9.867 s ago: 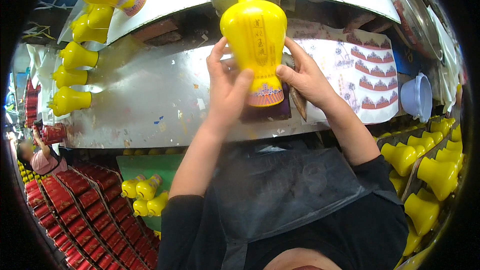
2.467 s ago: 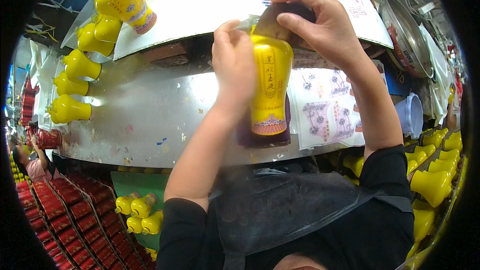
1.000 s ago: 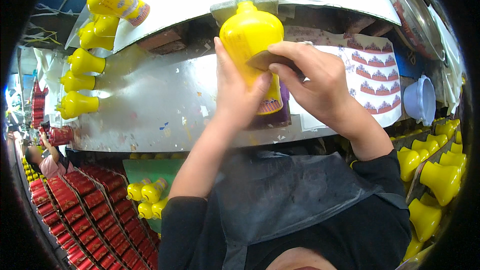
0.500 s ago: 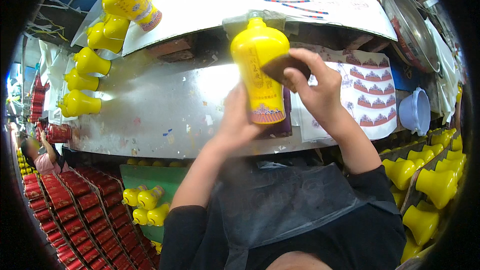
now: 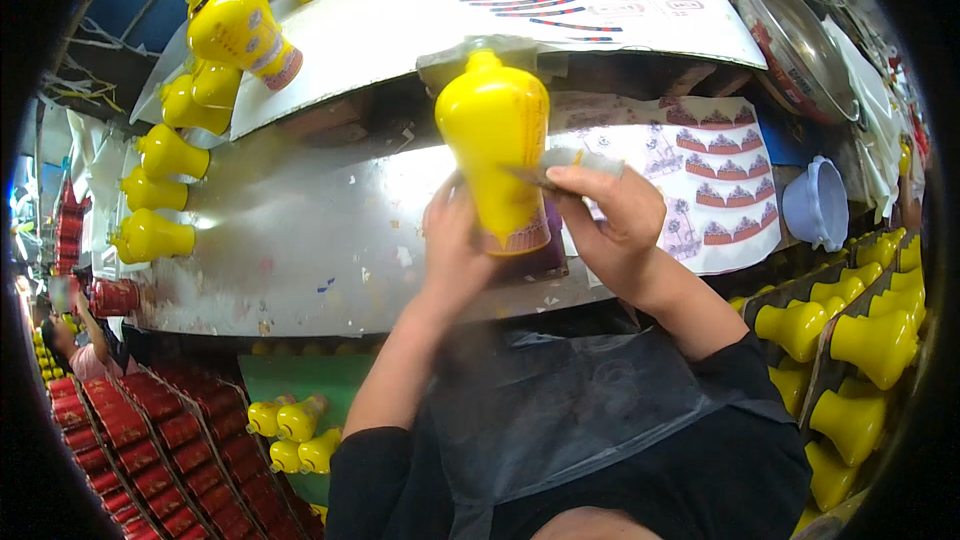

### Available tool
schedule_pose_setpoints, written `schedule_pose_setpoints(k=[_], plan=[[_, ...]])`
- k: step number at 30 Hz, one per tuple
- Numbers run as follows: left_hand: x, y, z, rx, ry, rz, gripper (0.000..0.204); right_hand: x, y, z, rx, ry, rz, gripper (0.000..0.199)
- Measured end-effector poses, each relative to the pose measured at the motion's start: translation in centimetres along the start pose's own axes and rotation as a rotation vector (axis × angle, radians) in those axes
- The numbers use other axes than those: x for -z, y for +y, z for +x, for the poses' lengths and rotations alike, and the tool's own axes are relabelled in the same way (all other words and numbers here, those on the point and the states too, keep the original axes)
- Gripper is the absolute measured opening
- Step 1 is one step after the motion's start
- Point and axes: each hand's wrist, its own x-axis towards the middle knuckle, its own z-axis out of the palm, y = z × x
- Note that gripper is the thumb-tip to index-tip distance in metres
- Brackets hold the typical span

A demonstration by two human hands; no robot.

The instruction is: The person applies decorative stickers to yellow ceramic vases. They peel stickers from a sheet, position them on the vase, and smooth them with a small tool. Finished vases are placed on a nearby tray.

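A glossy yellow bottle lies over the grey worktop, its neck pointing away from me. Lettering shows along its right side, and a patterned decal band rings its base. My left hand is closed around the lower left of the bottle, its fingertips partly hidden. My right hand pinches a thin dark scraper, seen nearly edge-on, against the bottle's lower right side. A grey cloth-like piece lies by the bottle's neck. Under the base a purple block partly shows.
Decal sheets lie right of the bottle; narrow strips lie on the white board. Several yellow bottles line the left. A lilac basin and racked yellow bottles are at right. Red boxes and another person are left.
The bottle has turned so its lettering has shifted to the right side and plain yellow faces up. The scraper has moved lower and tilted from flat to edge-on. The view has shifted slightly.
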Motion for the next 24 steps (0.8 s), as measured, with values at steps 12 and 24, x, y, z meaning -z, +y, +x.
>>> schedule_pose_setpoints(k=[12,24], plan=[[1.4,3.2,-1.3,0.118,0.212,-0.045,0.091,3.6,2.7,-0.3,-0.845,-0.146,1.02,0.025],[0.4,2.4,-1.7,0.14,0.136,-0.197,0.093,8.9,3.9,-12.2,-0.369,-0.272,-0.157,0.011]])
